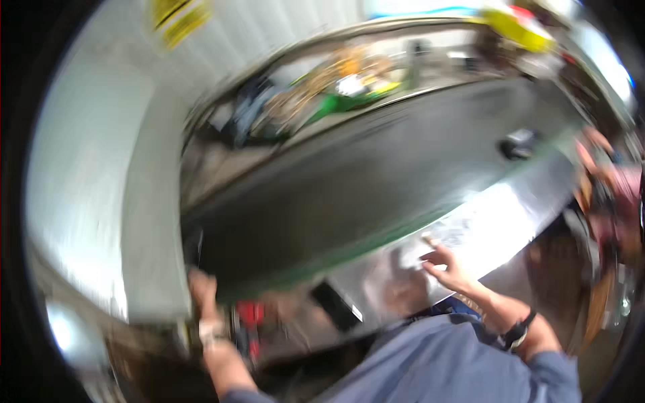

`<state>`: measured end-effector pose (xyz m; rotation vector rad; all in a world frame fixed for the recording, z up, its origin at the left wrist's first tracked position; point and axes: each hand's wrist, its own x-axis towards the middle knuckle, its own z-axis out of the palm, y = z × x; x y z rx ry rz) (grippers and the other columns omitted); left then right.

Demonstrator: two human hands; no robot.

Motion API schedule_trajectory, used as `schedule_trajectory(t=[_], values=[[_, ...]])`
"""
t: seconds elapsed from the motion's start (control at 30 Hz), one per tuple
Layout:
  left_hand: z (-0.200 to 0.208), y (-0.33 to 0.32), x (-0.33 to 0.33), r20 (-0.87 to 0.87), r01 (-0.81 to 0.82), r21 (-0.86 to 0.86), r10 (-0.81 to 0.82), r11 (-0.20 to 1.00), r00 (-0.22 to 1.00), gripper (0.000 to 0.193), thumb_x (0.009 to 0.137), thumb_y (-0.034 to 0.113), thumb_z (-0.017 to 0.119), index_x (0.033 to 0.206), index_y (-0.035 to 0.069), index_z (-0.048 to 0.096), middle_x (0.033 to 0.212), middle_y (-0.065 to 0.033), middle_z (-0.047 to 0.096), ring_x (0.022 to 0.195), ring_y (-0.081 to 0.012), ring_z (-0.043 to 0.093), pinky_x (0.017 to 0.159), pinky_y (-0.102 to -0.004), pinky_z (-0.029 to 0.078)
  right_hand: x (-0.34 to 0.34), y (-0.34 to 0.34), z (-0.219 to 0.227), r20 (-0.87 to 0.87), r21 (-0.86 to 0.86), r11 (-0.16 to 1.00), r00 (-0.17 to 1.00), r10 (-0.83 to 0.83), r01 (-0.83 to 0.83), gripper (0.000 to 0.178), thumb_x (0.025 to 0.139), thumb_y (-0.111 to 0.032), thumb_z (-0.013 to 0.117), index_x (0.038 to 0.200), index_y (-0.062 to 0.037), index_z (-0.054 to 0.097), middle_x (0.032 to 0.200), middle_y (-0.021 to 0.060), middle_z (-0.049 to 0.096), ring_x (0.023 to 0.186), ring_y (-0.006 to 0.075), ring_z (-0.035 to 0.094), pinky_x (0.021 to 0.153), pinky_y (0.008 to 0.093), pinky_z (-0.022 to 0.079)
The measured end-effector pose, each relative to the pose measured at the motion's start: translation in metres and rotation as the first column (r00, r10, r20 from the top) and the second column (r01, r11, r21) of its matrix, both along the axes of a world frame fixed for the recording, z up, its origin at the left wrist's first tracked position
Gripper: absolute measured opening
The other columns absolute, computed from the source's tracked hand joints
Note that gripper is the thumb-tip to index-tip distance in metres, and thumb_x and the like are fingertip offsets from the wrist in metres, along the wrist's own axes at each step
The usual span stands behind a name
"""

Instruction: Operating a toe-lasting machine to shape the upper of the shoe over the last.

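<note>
Blur everywhere in the head view, so bear with me, but that's a long dark belt with a green edge strip, running from near left to far right, and the person's standing on the near side. Left hand is down at the belt's left end, right by the pale panel; it's too smeared for me to tell whether it's closed on something. Right hand is over the shiny metal ledge on the near side, fingers loosely apart, nothing I'd swear to in them, though the pale bit at the fingertips could be anything. Black flat object lies on that ledge, between the two hands, touched by neither. One small dark object sits way off at the belt's far right, near a co-worker in pink. Progress-wise? Hard call: I can't see anything I'd count as finished, so my guess is it's early or between pieces, and how much is left I honestly can't say. Far side's a shelf of jumbled stuff, green and orange mostly. Writing: yellow label with dark marks on the far left wall, way too smeared to read. No brand I can make out.
</note>
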<state>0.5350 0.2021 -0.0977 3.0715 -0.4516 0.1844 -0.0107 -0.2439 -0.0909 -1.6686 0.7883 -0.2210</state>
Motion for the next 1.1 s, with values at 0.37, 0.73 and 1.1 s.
schedule_trajectory(t=[0.37, 0.73, 1.1], values=[[0.014, -0.064, 0.098, -0.535, -0.192, -0.666, -0.282, 0.721, 0.796, 0.051, 0.096, 0.041, 0.065, 0.114, -0.006, 0.071, 0.112, -0.0221, 0.072, 0.108, -0.0322, 0.066, 0.103, -0.0464, 0.044, 0.271, 0.060, -0.026, 0.064, 0.704, 0.706, 0.997, 0.038, -0.072, 0.129, 0.079, -0.045, 0.086, 0.162, -0.0219, -0.010, 0.156, 0.0214, 0.038, 0.137, 0.0261, 0.044, 0.103, 0.0459, 0.047], [0.003, -0.108, 0.114, -0.217, -0.077, -0.297, 0.011, 0.952, 0.976, 0.056, 0.086, 0.044, 0.070, 0.122, 0.001, 0.067, 0.118, -0.0215, 0.069, 0.114, -0.0350, 0.065, 0.106, -0.0496, 0.043, 0.227, 0.004, -0.033, -0.021, 0.922, 0.383, 0.993, -0.118, 0.065, 0.088, 0.090, -0.057, 0.069, 0.155, -0.0114, 0.031, 0.156, 0.0190, 0.033, 0.144, 0.0347, 0.035, 0.111, 0.0593, 0.037], [-0.007, -0.138, 0.118, -0.214, -0.136, -0.206, 0.091, 0.969, 0.973, 0.062, 0.074, 0.041, 0.080, 0.123, 0.006, 0.066, 0.114, -0.0180, 0.071, 0.111, -0.0350, 0.066, 0.101, -0.0505, 0.047, 0.132, -0.043, 0.008, 0.147, 0.893, 0.451, 0.952, -0.270, -0.010, 0.048, 0.098, -0.039, 0.067, 0.138, -0.0195, 0.047, 0.133, 0.0044, 0.054, 0.128, 0.0238, 0.048, 0.105, 0.0577, 0.041]])
